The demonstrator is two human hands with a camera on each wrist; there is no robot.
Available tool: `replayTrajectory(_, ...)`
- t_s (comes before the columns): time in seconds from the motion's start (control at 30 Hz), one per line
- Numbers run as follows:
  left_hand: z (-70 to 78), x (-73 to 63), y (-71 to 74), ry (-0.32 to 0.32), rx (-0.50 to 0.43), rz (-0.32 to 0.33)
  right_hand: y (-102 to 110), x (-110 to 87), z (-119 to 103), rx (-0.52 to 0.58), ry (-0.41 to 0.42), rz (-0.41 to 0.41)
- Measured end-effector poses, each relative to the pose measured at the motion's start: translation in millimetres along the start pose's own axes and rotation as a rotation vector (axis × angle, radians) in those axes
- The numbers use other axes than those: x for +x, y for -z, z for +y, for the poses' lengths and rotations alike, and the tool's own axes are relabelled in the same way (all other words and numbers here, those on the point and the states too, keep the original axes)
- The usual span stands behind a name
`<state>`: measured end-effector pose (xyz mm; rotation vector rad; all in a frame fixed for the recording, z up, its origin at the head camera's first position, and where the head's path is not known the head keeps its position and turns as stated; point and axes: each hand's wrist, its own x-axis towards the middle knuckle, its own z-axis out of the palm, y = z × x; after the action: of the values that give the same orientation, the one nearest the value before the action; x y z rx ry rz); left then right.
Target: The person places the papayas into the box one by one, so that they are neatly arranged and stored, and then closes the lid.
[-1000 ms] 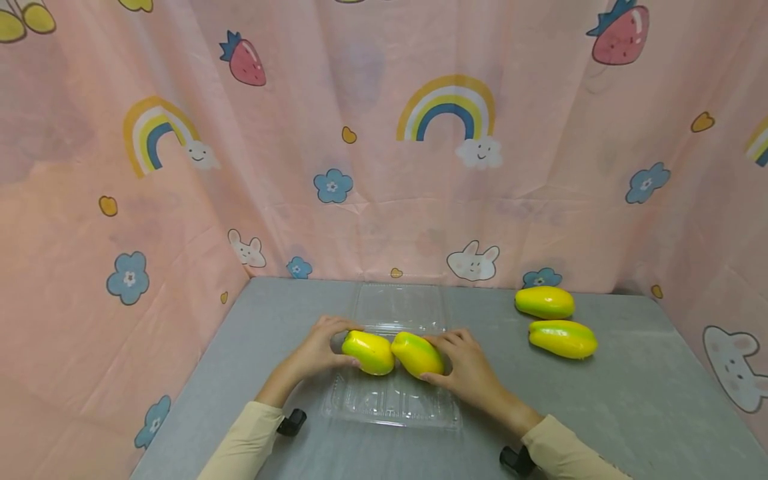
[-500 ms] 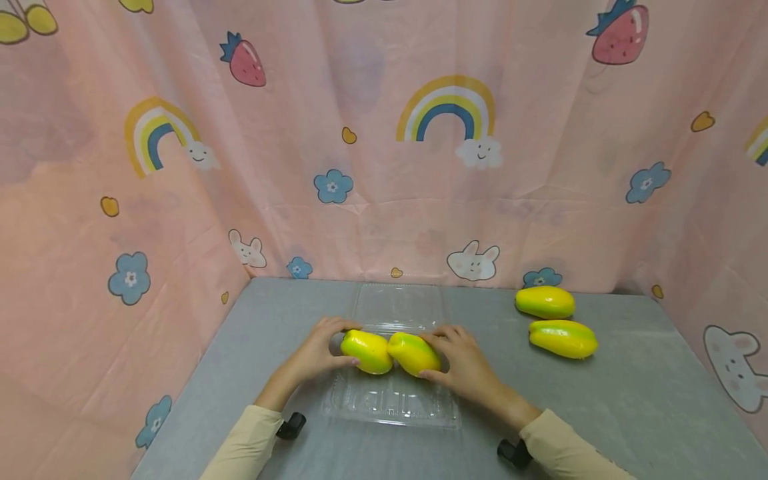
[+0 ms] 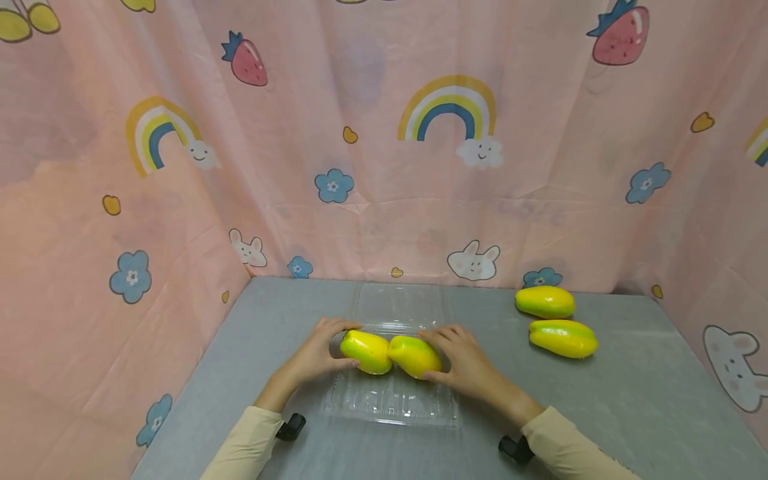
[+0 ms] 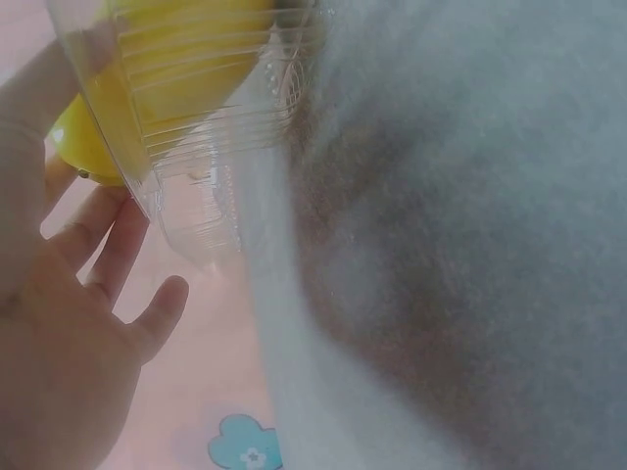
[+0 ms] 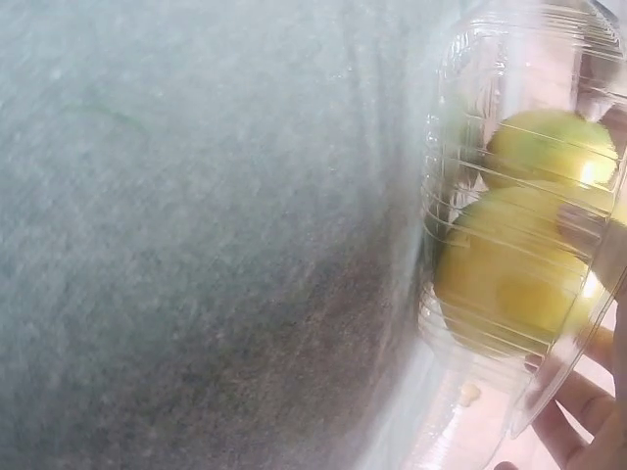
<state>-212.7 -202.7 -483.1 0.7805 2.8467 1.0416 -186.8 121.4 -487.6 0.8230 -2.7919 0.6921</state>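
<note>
In the head view two yellow-green papayas touch each other over the base of an open clear plastic clamshell box [image 3: 393,408]. My left hand [image 3: 318,350] grips the left papaya [image 3: 366,352], with the thumb at the near side and the fingers at the far side. Opposite it, my right hand [image 3: 465,360] holds the right papaya [image 3: 414,357] the same way. The left wrist view catches that left papaya [image 4: 196,73] through the ribbed box wall. Through the same clear plastic, both fruits show in the right wrist view, the nearer papaya [image 5: 509,279] partly covering the farther one.
Behind the base, the box's lid [image 3: 399,303] lies folded back toward the curtain. Two more papayas rest at the back right of the grey table [image 3: 630,400], a far one [image 3: 545,303] and a nearer one [image 3: 563,339]. A patterned pink curtain [image 3: 384,220] encloses the table.
Both papayas have shifted slightly left inside the box. The right papaya has turned a little under my right hand. My left hand has barely moved.
</note>
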Motion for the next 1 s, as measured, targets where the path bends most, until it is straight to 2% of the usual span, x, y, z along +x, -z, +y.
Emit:
replayTrajectory(0.37, 2.1, 0.2, -0.1, 0.014, 0.005, -0.006, -1.4, 0.6, 2.4, -0.012, 0.034, 0.045)
replayTrajectory(1.0, 2.5, -2.0, -2.5, 0.034, 0.01, 0.006, 1.0, 0.0, -1.4, -0.025, 0.016, 0.022)
